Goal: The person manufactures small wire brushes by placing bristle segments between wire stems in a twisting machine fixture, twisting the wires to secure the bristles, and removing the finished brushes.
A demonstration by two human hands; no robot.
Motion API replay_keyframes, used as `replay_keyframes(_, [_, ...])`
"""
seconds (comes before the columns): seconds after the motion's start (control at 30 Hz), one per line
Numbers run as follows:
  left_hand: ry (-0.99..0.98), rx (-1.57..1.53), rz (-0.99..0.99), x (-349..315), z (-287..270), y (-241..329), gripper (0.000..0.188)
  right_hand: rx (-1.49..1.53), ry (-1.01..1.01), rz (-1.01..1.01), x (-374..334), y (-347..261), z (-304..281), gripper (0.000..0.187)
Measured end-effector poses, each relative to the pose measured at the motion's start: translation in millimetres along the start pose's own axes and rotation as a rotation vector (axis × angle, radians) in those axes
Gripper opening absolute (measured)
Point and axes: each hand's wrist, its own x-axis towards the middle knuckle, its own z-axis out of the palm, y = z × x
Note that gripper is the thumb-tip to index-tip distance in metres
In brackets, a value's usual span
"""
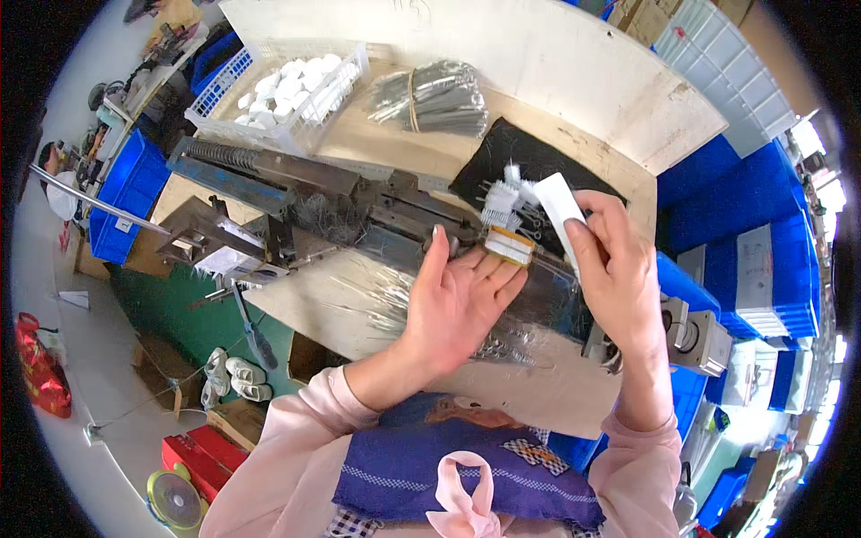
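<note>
White flat piece (559, 212) is pinched between the right hand's (621, 269) thumb and fingers, beside a cluster of white bristly parts (504, 204). Palm up, the left hand (459, 309) is spread, fingertips at a yellow-edged block (509, 246); I cannot tell whether it grips. Beyond, on the table (565, 386), are a black mat (489, 166), banded grey wires (448, 103) and a basket (303, 142) of white pieces (291, 88).

A white bar (558, 213) leans near a yellow-edged block (508, 246).
</note>
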Motion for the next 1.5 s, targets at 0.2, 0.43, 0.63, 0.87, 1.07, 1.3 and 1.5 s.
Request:
replay_keyframes(0.2, [-0.106,0.002,0.028,-4,-3,0,0.068,-0.441,-0.178,-0.259,-17,-1,31,0.033])
replay_keyframes(0.43, [-0.015,-0.02,-0.047,-1,12,8,0.056,-0.561,-0.192,-0.391,-12,-5,30,0.027])
replay_keyframes(0.63, [0.069,0.095,-0.028,5,0,1,0.042,-0.404,-0.177,-0.319,-41,12,19,0.025])
replay_keyframes(0.87, [0.172,0.188,0.122,5,-35,-45,0.022,-0.301,-0.505,-0.283,-123,81,76,0.013])
replay_keyframes(1.07, [-0.044,0.4,-0.165,-77,-1,1,0.044,-0.149,-0.427,-0.391,-120,104,88,0.019])
replay_keyframes(1.3, [1.425,2.651,0.753,-210,-153,164,0.089,0.169,-0.29,-0.211,-130,100,44,0.034])
replay_keyframes(1.5, [1.814,2.005,0.464,-263,-148,202,0.082,0.371,0.197,0.006,-147,101,7,0.014])
